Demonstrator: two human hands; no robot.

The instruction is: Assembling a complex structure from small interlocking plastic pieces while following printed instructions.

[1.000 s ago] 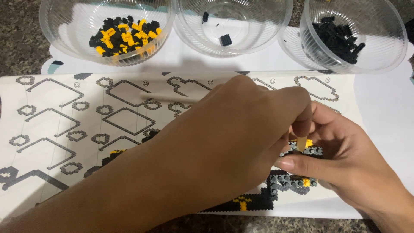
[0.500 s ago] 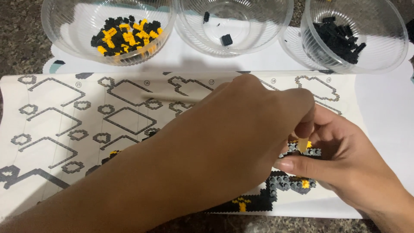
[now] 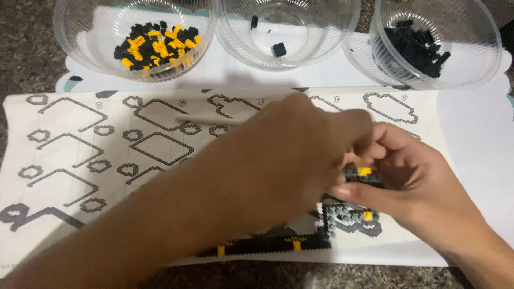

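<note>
Two hands (image 3: pixel 342 166) meeting over instruction sheet (image 3: pixel 107 155) | pinching small black-and-yellow brick piece (image 3: pixel 364 175) together | partly built black, grey, yellow model (image 3: pixel 300 238) lying below | loose bricks remaining in three clear bowls (image 3: pixel 134 48)

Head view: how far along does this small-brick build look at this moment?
Done: a black strip with yellow studs lies on the instruction sheet. In hand: the left hand and right hand meet on a small black and yellow block piece. Left: the black and yellow pieces and black pieces in their bowls.
</note>
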